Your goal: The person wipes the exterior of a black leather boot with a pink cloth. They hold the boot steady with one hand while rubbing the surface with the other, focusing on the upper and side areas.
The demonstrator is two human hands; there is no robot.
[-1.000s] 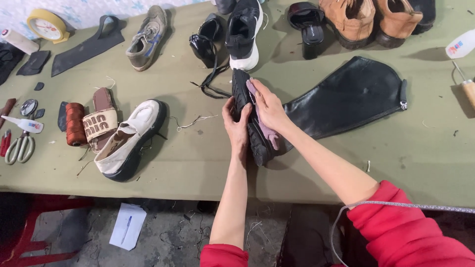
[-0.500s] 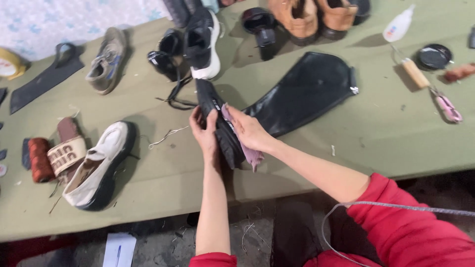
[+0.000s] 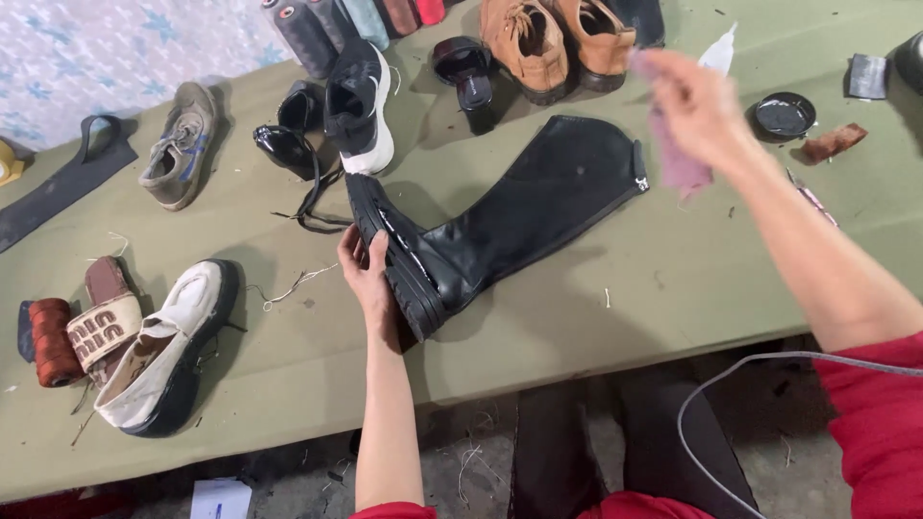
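From the head view, the left hand (image 3: 370, 279) grasps the chunky sole of a tall black leather boot (image 3: 500, 226) lying on its side on the olive-green surface (image 3: 615, 308); the boot's shaft stretches away to the right of that grip. The right hand (image 3: 697, 106), raised well beyond the shaft's top, is clenched on a crumpled pink cloth (image 3: 678, 159). A small round black tin (image 3: 784, 115) sits just right of this hand.
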